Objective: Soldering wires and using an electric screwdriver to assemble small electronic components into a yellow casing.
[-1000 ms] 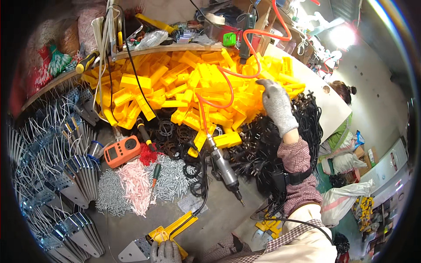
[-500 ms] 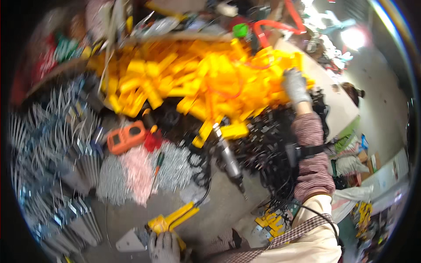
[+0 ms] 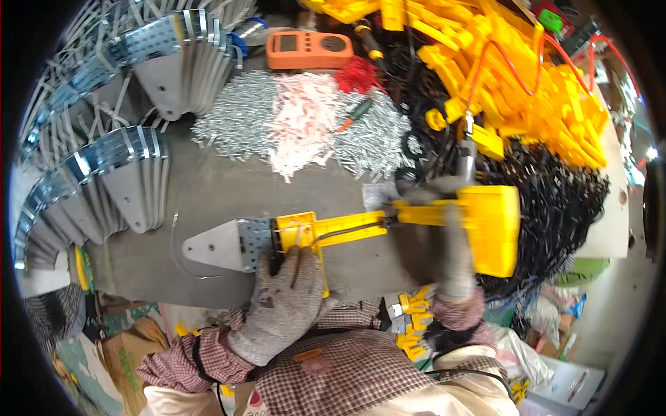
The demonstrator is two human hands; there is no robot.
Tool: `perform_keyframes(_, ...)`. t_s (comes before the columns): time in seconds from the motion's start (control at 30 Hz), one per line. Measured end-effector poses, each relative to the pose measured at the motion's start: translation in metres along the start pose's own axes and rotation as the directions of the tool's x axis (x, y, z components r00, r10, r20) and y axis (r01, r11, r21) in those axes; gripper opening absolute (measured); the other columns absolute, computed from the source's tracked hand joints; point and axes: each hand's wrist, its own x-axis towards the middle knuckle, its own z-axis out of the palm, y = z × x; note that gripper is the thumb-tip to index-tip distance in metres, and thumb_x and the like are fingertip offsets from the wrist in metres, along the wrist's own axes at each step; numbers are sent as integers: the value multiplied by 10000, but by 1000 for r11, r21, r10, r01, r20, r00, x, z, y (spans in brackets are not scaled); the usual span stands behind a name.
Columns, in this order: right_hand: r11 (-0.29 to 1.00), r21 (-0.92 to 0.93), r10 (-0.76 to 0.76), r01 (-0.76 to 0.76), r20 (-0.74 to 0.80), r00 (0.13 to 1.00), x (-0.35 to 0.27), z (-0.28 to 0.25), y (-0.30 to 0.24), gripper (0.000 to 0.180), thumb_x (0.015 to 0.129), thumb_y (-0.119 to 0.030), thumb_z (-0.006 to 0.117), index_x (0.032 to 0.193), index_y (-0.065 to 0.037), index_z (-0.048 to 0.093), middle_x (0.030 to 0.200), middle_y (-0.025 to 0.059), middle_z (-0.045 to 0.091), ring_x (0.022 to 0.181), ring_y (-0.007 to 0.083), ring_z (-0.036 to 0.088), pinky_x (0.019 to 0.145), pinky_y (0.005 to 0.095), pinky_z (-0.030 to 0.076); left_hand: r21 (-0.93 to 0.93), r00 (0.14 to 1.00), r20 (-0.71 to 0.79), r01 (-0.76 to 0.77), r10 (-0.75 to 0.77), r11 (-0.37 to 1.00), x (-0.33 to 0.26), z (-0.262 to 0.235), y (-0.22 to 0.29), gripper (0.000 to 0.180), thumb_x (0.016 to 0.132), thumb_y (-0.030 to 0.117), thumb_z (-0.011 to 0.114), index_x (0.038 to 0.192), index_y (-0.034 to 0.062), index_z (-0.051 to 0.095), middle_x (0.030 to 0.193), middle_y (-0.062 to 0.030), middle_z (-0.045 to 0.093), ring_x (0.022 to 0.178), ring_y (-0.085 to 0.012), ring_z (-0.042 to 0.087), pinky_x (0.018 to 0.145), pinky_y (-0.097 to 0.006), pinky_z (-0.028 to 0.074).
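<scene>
Two gloved hands work at the near edge of the grey bench (image 3: 208, 187). The left hand (image 3: 284, 305) lies flat, its grip spread wide and pressing down on one yellow plastic bracket (image 3: 326, 232) where that bracket meets one flat metal plate (image 3: 225, 246); the bracket's near end lies under the fingers, while the plate pokes out to the left of them. The right hand (image 3: 451, 256) has its grip closed around the far end of the same bracket, where a wide yellow block (image 3: 496, 229) stands; motion blur hides the fingers there, so the exact hold is unclear.

Just beyond the bracket, three small heaps lie side by side: two of silver screws (image 3: 239, 125) with one of pale pink plugs (image 3: 305, 128) between them. To the bracket's left stand two fanned stacks of metal plates (image 3: 125, 173). Right of it spreads a tangle of black parts (image 3: 555, 201). Farthest from the bracket lie one orange meter (image 3: 309, 50) and a big pile of yellow plastic pieces (image 3: 527, 90).
</scene>
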Motion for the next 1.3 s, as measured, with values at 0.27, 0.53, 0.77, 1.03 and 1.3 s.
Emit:
perform_keyframes(0.27, 822, -566, 6, 62, 119, 993, -27, 96, -4, 274, 1015, -131, 580, 1268, -37, 532, 1113, 78, 620, 1069, 202, 616, 994, 374, 497, -17, 998, -45, -34, 33, 999, -1, 15, 0, 729, 891, 490, 676, 1326, -82, 550, 1387, -257, 525, 1306, -382, 515, 1042, -701, 361)
perform_keyframes(0.53, 410, -757, 159, 510, 609, 777, -31, 92, 20, 428, 899, -117, 617, 1303, -38, 498, 1277, 155, 561, 1326, 361, 476, 1185, 526, 197, -574, 942, -224, -334, 249, 748, -36, -17, -56, 466, 790, 396, 834, 1138, 105, 729, 1237, -117, 655, 1167, -307, 638, 1034, -546, 481)
perform_keyframes(0.77, 490, -784, 323, 382, 570, 755, 22, 98, 1, 200, 1013, -208, 562, 1072, -38, 650, 859, 208, 670, 823, 380, 693, 703, 424, 552, -149, 973, -214, -122, 89, 981, -16, -3, -37, 736, 764, 427, 809, 1381, 111, 561, 1472, -122, 509, 1387, -330, 453, 1184, -567, 296)
perform_keyframes(1.03, 317, -731, 160, 604, 669, 726, 32, 91, 24, 189, 961, -192, 592, 1012, -23, 657, 868, 200, 657, 814, 389, 664, 717, 478, 529, -255, 975, -221, -32, -26, 966, 23, -44, -52, 742, 931, 494, 637, 1494, 45, 458, 1520, -197, 472, 1448, -353, 398, 1196, -558, 257)
perform_keyframes(1.3, 226, -556, 38, 800, 825, 563, 132, 219, 68, 254, 925, -191, 639, 1121, -30, 649, 1009, 215, 656, 938, 407, 663, 791, 493, 529, -178, 857, -216, 436, -468, 882, 94, -29, -167, 462, 910, 249, 698, 1270, -3, 554, 1089, -264, 684, 999, -431, 663, 857, -494, 539)
